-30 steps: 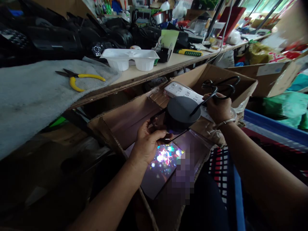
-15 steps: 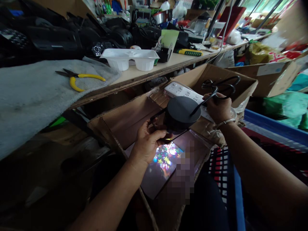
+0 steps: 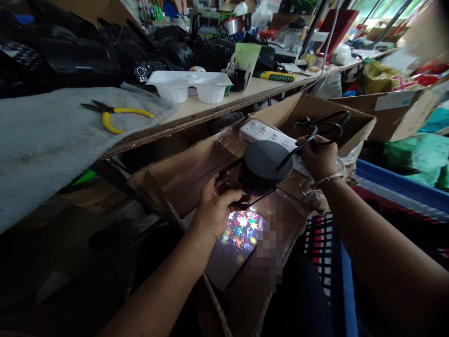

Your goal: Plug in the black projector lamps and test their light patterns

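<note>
A round black projector lamp [image 3: 267,161] hangs tilted over the open cardboard box [image 3: 182,180]. My left hand [image 3: 219,203] is closed on its thin black bracket at the lower left. Coloured snowflake-like lights fall on a pale flat panel [image 3: 224,262] inside the box, below the lamp. My right hand [image 3: 319,157] is closed round the lamp's black cable [image 3: 331,131], which loops above the fingers. Behind the lamp lies a white power strip [image 3: 259,131] across the box; my right hand partly covers its far end.
On the workbench [image 3: 196,108] at the upper left are yellow-handled pliers [image 3: 112,112] on a grey cloth [image 3: 52,140], a white plastic tray [image 3: 189,84] and a yellow-green cutter [image 3: 277,76]. A blue crate [image 3: 403,182] stands at the right.
The coloured light pattern on the panel has shifted and looks different. Both hands and the lamp stay in place.
</note>
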The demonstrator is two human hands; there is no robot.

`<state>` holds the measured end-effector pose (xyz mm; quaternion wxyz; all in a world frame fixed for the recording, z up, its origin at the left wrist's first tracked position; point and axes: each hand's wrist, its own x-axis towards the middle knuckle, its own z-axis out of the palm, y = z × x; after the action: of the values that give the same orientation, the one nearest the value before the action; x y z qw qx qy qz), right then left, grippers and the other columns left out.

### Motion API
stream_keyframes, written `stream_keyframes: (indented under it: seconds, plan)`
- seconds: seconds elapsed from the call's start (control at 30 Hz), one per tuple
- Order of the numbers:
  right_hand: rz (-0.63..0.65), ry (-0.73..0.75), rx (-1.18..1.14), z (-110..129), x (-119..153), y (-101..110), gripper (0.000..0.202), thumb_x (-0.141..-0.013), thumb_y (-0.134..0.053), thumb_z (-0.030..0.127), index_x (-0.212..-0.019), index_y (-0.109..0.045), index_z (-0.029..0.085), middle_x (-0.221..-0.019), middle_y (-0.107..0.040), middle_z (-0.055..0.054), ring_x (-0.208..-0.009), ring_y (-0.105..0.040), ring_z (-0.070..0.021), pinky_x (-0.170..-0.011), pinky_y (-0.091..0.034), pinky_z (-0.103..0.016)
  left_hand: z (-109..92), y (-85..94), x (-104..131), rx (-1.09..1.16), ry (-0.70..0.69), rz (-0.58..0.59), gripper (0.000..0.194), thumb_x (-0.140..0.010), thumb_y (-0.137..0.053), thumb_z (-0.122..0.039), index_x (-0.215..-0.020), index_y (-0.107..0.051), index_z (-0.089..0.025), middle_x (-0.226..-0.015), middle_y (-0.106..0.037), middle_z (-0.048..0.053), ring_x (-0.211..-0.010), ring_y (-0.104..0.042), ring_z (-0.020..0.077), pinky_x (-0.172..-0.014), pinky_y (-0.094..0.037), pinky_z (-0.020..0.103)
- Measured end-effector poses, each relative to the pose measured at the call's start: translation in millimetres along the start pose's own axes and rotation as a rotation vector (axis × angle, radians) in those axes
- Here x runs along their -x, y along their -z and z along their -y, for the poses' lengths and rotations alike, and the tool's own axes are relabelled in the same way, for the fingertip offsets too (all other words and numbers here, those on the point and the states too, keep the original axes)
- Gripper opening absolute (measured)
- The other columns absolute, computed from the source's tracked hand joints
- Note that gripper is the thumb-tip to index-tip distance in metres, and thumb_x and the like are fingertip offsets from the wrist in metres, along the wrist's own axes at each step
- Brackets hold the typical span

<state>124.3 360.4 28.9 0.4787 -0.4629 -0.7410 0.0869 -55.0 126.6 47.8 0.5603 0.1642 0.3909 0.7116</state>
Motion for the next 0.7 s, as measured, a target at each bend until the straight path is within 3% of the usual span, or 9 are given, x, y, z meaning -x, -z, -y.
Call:
stream_keyframes:
  seconds: [0.7]
  plan:
    - [0.001, 0.025, 0.018, -6.2, -0.6, -1.1, 0.023, -0.074, -0.056, 0.035, -0.077, -0.067, 0.015, -0.067, -0.066, -0.004, -0.061, -0.058, -0.0155, -0.056, -0.043, -0.025, -0.4, -1.3, 0.4, 0.002, 0.006, 0.015, 0.042, -0.058, -0.063, -0.005, -0.096, -0.048, -0.016, -0.083, -0.063, 0.002, -0.066, -0.063, 0.0153, -0.063, -0.05, 0.03]
